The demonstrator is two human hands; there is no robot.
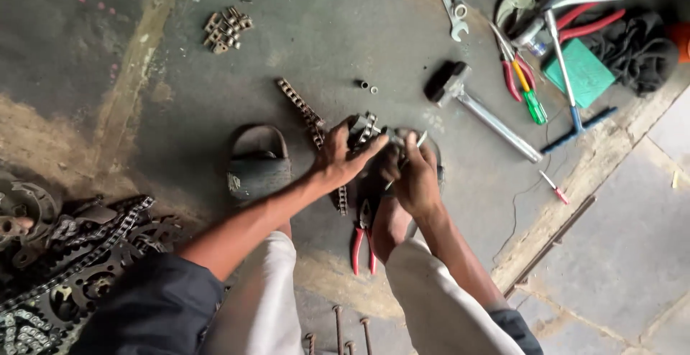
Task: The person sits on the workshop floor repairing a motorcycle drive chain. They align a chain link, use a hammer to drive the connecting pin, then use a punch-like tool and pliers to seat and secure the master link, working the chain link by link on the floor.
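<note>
1. Bolts (338,330) stood rusty at the near edge of the floor, between two pale trouser legs; red-handled pliers (363,240) lay just ahead of them, close to a bare foot.
2. Left hand (338,159) reached in from the left on a long bare forearm, wrist bent down, fingers clamped around a folded bunch of roller chain (365,128) held just off the concrete.
3. Right hand (415,177) met it from the right, knuckles up, clenched on a thin metal pin or punch (420,139) whose tip pointed at the links beside the left fingers. Hard to tell exactly which link it touched.
4. Judged best done with the chain pinched close to the worked link, the thin tool kept square to the side plate, the loose tail left slack on the floor.
5. Dangling rest of the chain ran away up-left past a dark sandal (259,159).
6. Further out: a hammer (474,103) with a steel handle, two small rollers (368,86), a heap of cut links (226,30).
7. Farthest, top right: spanners (453,3), a green-handled screwdriver (532,100), a dark cloth (636,46). Sprockets (43,254) piled at the left edge.
</note>
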